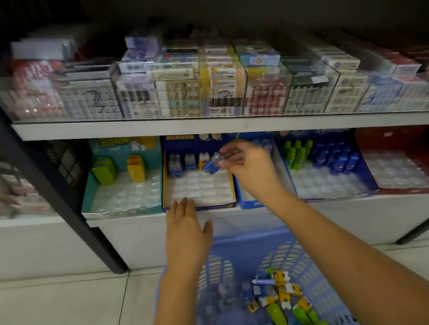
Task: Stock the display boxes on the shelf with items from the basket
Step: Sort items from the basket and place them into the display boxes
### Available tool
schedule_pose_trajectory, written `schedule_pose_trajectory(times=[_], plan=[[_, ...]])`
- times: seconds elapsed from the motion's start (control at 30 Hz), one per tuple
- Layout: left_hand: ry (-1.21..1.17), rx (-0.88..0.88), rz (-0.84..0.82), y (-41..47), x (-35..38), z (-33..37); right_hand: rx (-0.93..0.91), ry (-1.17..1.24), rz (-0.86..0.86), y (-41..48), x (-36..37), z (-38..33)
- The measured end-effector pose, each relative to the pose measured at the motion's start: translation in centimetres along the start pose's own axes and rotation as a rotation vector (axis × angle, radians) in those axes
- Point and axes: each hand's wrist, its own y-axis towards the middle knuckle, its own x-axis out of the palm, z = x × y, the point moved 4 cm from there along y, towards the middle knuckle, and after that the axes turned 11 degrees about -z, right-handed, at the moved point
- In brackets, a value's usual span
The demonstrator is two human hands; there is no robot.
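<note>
Mid-frame, your right hand [250,166] pinches a blue toy [209,166] over the box [220,205] (to fit a slot, I think); your left hand [186,233], fingers flat, seems to steady its front

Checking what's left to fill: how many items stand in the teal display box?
2: a green one at the back left of the teal display box, a yellow one beside it.

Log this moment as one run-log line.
step: placing item | right hand: pinches blue item over blue display box | left hand: open, at box front | basket: items remain
</note>
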Motion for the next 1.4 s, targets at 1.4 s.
schedule_pose_trajectory(times=[1.4], plan=[[-0.088, 0.006, -0.538, -3.3, 16.6, -2.3, 0.567, -0.536, -0.617, -16.4, 5.4, 19.5]])
